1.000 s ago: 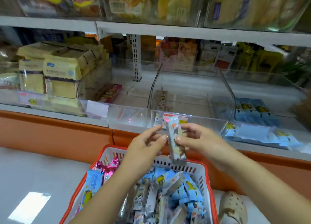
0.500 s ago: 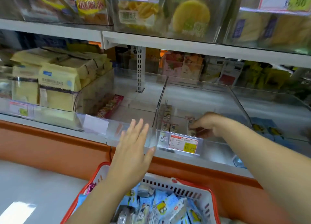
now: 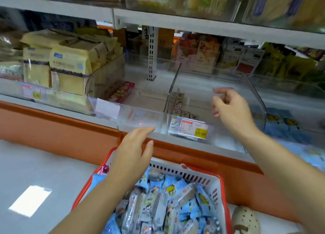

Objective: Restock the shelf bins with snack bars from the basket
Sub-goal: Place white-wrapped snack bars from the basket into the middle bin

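Two empty hands [image 3: 133, 151] [image 3: 230, 110] — glossy foil bars [image 3: 159, 211] fill slatted basket [image 3: 193, 174].

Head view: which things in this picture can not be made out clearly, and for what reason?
1. Price tag, head view: small print too small and blurred.
2. Snack bars in the clear bin, head view: count unclear through glare and behind the tag.
3. Basket, head view: near part cut off by the bottom edge; left forearm covers some contents.
4. Top-shelf packs, head view: cut off by the top edge, blurred.
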Demonstrator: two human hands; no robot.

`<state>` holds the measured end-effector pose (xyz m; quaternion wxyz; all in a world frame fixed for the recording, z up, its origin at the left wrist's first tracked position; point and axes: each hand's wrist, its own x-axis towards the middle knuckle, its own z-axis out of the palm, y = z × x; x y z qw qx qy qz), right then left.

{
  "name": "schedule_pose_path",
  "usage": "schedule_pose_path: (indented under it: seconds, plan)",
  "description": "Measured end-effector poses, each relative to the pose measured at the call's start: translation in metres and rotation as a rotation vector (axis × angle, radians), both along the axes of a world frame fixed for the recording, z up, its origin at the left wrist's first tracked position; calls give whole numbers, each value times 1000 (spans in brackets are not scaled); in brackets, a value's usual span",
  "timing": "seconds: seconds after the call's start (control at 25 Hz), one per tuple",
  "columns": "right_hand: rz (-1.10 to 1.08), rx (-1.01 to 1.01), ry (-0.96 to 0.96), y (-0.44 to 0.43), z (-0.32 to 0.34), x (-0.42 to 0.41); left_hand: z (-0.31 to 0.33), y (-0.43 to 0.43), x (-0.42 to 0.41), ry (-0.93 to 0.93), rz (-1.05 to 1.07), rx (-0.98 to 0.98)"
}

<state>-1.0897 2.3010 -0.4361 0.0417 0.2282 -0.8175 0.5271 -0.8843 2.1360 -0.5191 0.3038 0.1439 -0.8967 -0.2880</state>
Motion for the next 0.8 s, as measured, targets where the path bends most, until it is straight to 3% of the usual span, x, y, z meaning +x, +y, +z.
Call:
schedule_pose_path:
  seconds: [0.08, 0.16, 0.36, 0.44, 0.64, 0.8]
  plan:
    - [88, -137, 131, 16, -9, 41, -18, 12, 13, -197, -56, 100]
    - [214, -64, 80, 26, -42, 78, -40, 30, 23, -453, -123, 158]
    - [373, 598, -557, 44, -158, 120, -93, 71, 46, -872, -200, 108]
    - [377, 725, -628, 51, -192, 128, -105, 74, 55, -926, -183, 79]
    - [378, 723, -584, 40, -222, 149, -115, 75, 63, -906, -166, 85]
    - [345, 563, -740, 36, -210, 145, -111, 73, 62, -897, -170, 124]
